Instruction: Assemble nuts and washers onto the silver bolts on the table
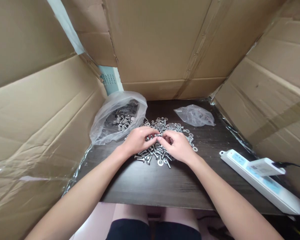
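Over a pile of metal hardware, my left hand [140,138] and my right hand [177,145] meet fingertip to fingertip. A small silver bolt [159,135] shows between them, pinched in my left fingers. The right thumb and fingers close at the bolt's other end; any small part in them is hidden. Loose bolts [148,156] lie in front of and below the hands. Flat washers [177,126] and what look like nuts are spread behind and to the right.
An open clear plastic bag [97,128] with more bolts stands back left. A smaller plastic bag [193,115] lies back right. A white power strip [255,183] with a plugged-in adapter [266,166] sits at the right. Cardboard walls [165,43] surround the dark table [152,186].
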`<control>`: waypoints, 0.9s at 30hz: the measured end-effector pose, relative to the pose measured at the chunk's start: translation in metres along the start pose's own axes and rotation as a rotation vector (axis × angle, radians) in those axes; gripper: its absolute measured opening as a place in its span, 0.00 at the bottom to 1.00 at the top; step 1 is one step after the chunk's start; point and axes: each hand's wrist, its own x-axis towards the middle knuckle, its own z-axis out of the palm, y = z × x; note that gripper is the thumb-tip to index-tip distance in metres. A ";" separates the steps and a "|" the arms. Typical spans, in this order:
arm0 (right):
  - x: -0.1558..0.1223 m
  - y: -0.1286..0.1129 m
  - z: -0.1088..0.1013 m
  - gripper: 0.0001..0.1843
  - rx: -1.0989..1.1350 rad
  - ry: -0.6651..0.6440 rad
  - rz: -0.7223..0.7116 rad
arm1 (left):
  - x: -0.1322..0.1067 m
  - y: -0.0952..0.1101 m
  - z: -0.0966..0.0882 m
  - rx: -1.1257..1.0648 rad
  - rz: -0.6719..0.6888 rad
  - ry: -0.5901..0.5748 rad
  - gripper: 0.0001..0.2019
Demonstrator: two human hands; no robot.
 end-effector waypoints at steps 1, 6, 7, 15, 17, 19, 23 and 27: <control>0.000 0.000 0.000 0.13 0.006 0.011 0.000 | 0.000 0.000 0.000 0.008 0.001 0.000 0.08; -0.002 0.003 0.000 0.09 0.068 0.030 -0.041 | -0.001 -0.001 0.001 0.042 0.003 0.000 0.09; -0.001 0.003 0.000 0.09 0.079 0.026 -0.042 | -0.001 -0.001 0.001 0.044 0.001 -0.002 0.09; -0.001 0.002 0.001 0.22 0.032 -0.018 -0.011 | 0.000 0.001 0.002 0.028 0.003 0.012 0.06; -0.001 0.002 0.000 0.14 0.074 0.003 -0.004 | 0.000 0.002 0.001 0.028 0.001 0.012 0.06; -0.001 0.001 -0.001 0.08 0.119 0.015 -0.015 | 0.000 0.002 0.001 0.031 -0.005 0.005 0.06; -0.001 0.000 -0.001 0.06 0.144 0.004 -0.041 | -0.001 0.001 0.002 0.039 -0.002 -0.008 0.06; -0.001 0.001 0.001 0.17 0.058 0.016 -0.045 | -0.001 0.000 0.003 0.035 0.001 -0.016 0.07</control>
